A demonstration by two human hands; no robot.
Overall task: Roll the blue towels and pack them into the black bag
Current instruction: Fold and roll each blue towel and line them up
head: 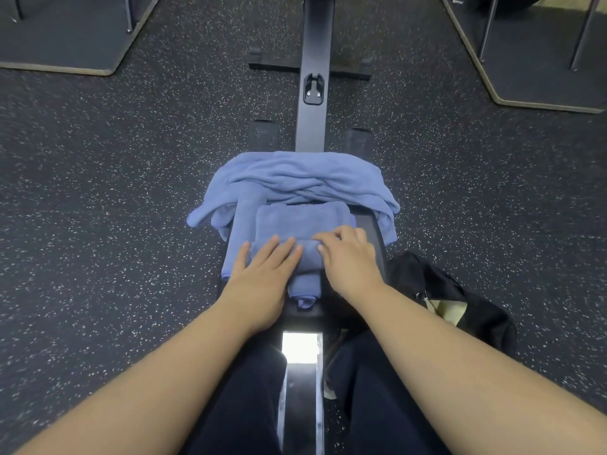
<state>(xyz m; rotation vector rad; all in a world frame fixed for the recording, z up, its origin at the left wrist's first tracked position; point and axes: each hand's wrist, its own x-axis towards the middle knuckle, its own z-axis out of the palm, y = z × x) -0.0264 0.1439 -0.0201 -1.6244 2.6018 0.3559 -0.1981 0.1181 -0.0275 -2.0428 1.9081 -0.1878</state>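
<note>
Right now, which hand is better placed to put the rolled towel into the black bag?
Probably the right hand: the black bag lies on the floor just beside it, while the left hand presses the towel on the far side.

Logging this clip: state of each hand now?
Left hand: open, flat on the towel.
Right hand: fingers curled on towel; grip unclear.
</note>
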